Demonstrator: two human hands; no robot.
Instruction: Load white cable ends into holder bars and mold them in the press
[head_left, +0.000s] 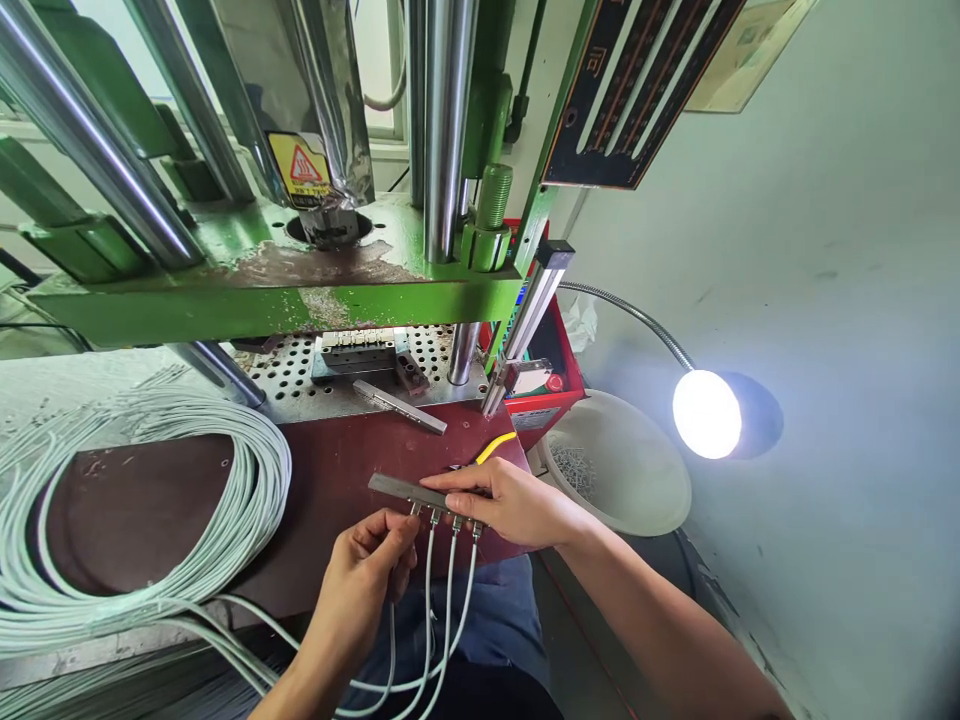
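My right hand [504, 500] grips the right part of a flat metal bar [397, 488], thumb and fingers on it. Several white cables [452, 570] with metal connector ends hang from the bar's near edge. My left hand [373, 560] is closed in a pinch on the end of the leftmost cable [392, 640], right at the bar's edge; the fingertips partly cover that connector. Beyond the bar, a second narrow metal bar [401, 406] lies across the edge of the machine's perforated plate and the dark red table. Yellow handles [496, 445] of a tool show behind my right hand.
A green press [300, 310] with steel columns stands ahead, a metal mold block [360, 350] on its perforated plate. A large coil of white cable [262, 480] lies at left. At right are a red control box [559, 350], a white bucket [637, 460] and a lit lamp [706, 414].
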